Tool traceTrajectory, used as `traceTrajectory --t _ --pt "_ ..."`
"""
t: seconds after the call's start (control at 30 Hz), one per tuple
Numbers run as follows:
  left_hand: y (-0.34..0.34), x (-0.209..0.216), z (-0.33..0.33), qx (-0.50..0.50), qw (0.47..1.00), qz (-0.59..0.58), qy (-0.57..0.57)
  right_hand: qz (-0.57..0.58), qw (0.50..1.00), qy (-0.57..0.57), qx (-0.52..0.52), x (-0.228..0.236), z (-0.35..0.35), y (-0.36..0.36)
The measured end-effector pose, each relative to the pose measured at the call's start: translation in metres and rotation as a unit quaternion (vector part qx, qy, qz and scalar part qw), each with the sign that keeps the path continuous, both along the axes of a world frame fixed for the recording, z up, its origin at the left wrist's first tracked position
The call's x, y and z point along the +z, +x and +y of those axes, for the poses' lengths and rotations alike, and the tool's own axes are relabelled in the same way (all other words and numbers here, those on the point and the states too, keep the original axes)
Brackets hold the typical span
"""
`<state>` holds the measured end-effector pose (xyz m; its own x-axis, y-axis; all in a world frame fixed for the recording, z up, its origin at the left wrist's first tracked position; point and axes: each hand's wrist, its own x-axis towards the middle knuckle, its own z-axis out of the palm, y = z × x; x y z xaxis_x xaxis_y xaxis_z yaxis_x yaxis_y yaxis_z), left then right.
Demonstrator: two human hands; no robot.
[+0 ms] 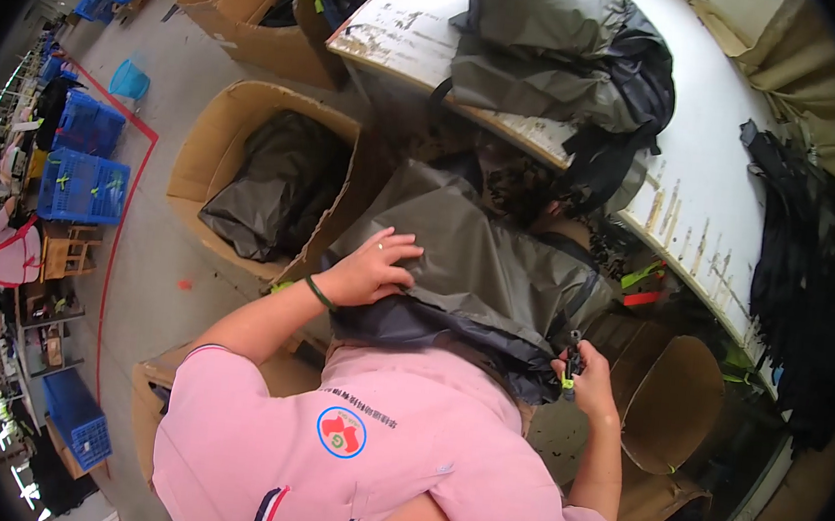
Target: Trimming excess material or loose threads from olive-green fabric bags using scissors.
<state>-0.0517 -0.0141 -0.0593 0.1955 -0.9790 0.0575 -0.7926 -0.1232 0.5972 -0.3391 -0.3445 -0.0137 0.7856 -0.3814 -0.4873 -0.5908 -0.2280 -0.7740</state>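
Spreading across the far side of the scene, a long white worktable (717,179) carries a heap of grey and black garments (558,53), well beyond both hands. Left of the left hand sits an open cardboard box (210,140) with dark fabric bundled inside, and a second box (249,23) stands farther off behind it. A grey-black jacket (477,266) lies across the person's lap, directly under the left hand and stretching over to the right one. Blue plastic crates (83,186) stand on the floor far to the left. A brown cardboard tub (676,396) stands just right of the right hand. The left hand (371,271) lies flat on the jacket, fingers spread and pressing the cloth, not pinching it. The right hand (587,377) is closed around a small black clipping tool (572,361) at the jacket's right edge, where the dark lining bunches.
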Motion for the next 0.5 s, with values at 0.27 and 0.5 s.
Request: traceTrajectory --t 0.27,0.5 --pt "0.102 0.042 0.125 0.409 0.882 0.151 -0.179 -0.119 0.983 -0.131 -0.057 0.055 -0.048 0.077" --pt "0.161 0.058 0.339 0.628 0.771 -0.072 -0.078 -0.301 0.922 -0.198 -0.141 0.067 -0.12 0.248"
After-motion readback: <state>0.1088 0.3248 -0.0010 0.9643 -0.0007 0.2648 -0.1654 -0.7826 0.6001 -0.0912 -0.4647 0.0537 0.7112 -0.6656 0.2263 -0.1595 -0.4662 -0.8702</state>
